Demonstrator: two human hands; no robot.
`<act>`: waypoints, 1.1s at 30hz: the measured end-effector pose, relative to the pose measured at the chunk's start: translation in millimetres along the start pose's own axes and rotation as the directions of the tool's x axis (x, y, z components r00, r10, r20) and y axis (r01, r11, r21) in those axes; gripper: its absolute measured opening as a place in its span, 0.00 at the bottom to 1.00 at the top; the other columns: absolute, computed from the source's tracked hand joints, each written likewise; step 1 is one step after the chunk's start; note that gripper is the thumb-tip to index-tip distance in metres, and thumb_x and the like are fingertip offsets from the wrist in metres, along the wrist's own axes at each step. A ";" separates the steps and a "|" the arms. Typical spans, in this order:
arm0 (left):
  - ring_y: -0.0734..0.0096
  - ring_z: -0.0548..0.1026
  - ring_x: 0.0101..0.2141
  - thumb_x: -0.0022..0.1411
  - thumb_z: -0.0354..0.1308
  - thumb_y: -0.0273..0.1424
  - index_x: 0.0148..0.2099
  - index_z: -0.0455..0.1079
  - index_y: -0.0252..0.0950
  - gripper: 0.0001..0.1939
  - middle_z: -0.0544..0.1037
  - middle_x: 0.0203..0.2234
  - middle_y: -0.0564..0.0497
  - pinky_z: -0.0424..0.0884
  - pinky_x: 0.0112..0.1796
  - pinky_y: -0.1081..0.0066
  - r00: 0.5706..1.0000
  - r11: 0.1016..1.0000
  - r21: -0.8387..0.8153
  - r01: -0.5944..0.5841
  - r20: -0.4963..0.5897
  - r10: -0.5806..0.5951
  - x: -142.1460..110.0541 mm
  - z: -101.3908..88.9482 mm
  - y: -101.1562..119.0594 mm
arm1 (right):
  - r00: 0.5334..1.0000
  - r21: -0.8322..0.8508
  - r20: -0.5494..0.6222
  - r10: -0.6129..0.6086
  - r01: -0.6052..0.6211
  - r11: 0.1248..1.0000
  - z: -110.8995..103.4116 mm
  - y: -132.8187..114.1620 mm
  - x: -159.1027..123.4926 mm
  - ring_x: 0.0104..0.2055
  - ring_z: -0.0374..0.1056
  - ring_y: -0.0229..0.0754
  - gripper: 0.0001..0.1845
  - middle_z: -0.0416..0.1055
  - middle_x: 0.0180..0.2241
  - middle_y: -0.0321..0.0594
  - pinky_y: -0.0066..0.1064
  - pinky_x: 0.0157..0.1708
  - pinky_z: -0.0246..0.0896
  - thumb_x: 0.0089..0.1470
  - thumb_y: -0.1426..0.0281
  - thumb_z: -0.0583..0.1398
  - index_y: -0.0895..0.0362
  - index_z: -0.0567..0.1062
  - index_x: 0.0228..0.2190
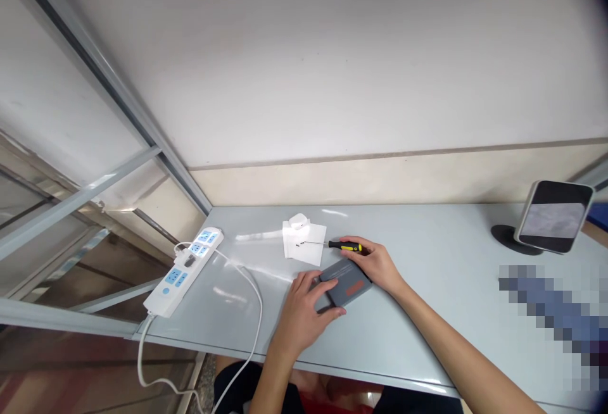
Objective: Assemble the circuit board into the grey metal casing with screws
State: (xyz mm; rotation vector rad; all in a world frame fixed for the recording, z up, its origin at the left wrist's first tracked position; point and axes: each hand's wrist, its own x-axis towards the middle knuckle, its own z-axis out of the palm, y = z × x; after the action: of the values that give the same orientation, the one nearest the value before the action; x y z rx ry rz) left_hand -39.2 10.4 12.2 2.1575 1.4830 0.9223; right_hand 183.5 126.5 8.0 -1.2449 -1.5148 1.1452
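A smooth, pale grey tabletop (427,319) spans the view, its near edge running beneath both forearms. Above it, the left hand (304,313) is spread over a flat, dark grey rectangular box (349,282) with an orange-red patch, seemingly steadying it. At the box's far side, the right hand (375,262) pinches a black-and-yellow screwdriver (346,245), its thin shaft reaching small dark pieces (300,244) on white paper (311,252); contact is too small to tell. The work in hand looks like fine tip work, calling for a light, level touch. A white cable (259,313) loops left of the left forearm, beside a white power strip (183,275), limiting that side; more room lies rightward, towards a screen on a round black base (515,240). Behind stands a pale wall (380,85).
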 end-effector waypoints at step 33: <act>0.39 0.58 0.73 0.48 0.82 0.37 0.58 0.70 0.46 0.38 0.57 0.75 0.43 0.57 0.68 0.32 0.929 0.960 0.105 -0.261 0.296 0.220 38.1 -16.0 17.4 | 0.924 0.461 -0.351 0.150 0.031 0.887 -39.9 -4.8 2.8 0.22 0.60 0.38 0.25 0.71 0.23 0.33 0.33 0.24 0.55 0.52 0.43 0.68 0.52 0.75 0.34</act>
State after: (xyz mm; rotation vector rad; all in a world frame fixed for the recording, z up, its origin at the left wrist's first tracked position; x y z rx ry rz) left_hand -29.4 37.9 46.3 2.4953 1.1962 0.5614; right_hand 220.5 134.2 21.9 -1.1054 -0.8541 1.1391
